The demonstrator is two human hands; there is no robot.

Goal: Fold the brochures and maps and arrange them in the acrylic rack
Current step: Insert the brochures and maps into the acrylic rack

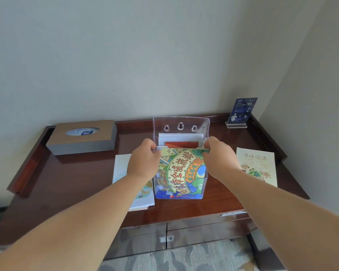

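A clear acrylic rack stands in the middle of the dark wooden desk. A colourful folded map stands in its front pocket. My left hand pinches the map's top left corner and my right hand pinches its top right corner. Behind the map, white folded papers with a red panel sit in the rack. A pale brochure lies flat left of the rack, partly under my left arm. A cream brochure with a food picture lies flat to the right.
A brown and grey tissue box sits at the back left of the desk. A small blue sign in an acrylic stand is at the back right corner. Walls close in behind and to the right. Raised rims edge the desk.
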